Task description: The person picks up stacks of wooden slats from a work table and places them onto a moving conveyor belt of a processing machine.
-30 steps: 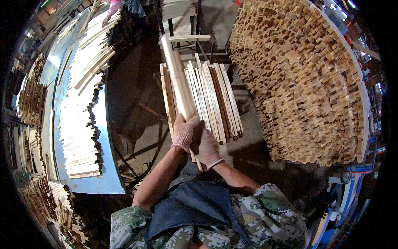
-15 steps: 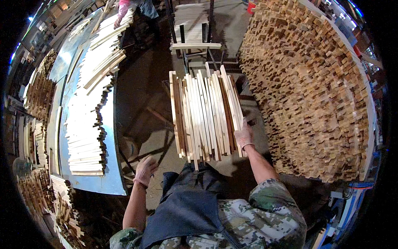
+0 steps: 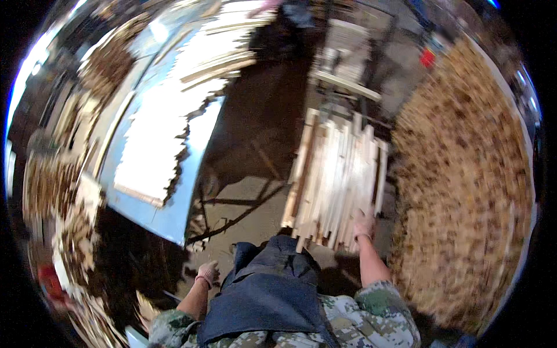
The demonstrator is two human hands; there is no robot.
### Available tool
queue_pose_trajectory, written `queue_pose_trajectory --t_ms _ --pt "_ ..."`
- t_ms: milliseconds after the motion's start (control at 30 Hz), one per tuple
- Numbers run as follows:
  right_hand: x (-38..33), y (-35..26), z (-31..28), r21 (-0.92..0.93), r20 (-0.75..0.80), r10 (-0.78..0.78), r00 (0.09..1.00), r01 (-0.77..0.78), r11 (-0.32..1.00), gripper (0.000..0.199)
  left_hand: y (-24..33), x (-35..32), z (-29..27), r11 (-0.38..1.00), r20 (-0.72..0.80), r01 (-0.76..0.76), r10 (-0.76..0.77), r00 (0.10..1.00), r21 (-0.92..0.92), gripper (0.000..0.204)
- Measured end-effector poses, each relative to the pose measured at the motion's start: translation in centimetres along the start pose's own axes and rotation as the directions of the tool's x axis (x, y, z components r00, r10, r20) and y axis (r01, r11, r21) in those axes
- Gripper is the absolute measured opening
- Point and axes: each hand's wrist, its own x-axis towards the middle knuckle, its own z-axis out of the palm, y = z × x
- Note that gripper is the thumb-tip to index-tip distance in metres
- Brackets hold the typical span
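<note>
The bundle of wooden strips (image 3: 335,180) lies in front of me, its pieces side by side, long ways away from me, with uneven near ends and a few darker brown ones among the pale. My right hand (image 3: 364,225), in a pale glove, is at the bundle's near right end, touching the strips there; blur hides the fingers, so I cannot tell how far they are closed or whether they grip a strip. My left hand (image 3: 207,272), gloved too, hangs to the left of the bundle and nearer to me, well apart from it — fingers loosely curled, part open, with nothing seen in it. My dark apron (image 3: 267,301) is on the near side of the bundle.

Left of the bundle, across a gap, stands a blue desk (image 3: 174,223) covered with a bright layer of pale strips (image 3: 154,139); at its far end a pink sleeve (image 3: 266,8) reaches in. Right of the bundle rises a big stack of wood pieces (image 3: 464,191), blurred. Just beyond the bundle, a pale crosspiece (image 3: 348,86) lies crosswise — farther off, a red object (image 3: 427,58).
</note>
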Motion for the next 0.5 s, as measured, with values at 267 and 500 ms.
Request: queue_pose_trajectory --t_ms 267,500 --pt "-0.5 -4.2 0.6 -0.223 -0.071 0.096 0.993 -0.110 0.969 0.072 4.0 -6.0 1.4 0.989 -0.099 -0.093 0.082 0.992 -0.114 0.018" --pt "-3.9 -11.0 9.6 0.434 -0.199 -0.417 0.887 0.462 0.774 0.067 -2.4 -1.5 -5.5 0.943 -0.110 0.074 -0.116 0.987 -0.323 0.026"
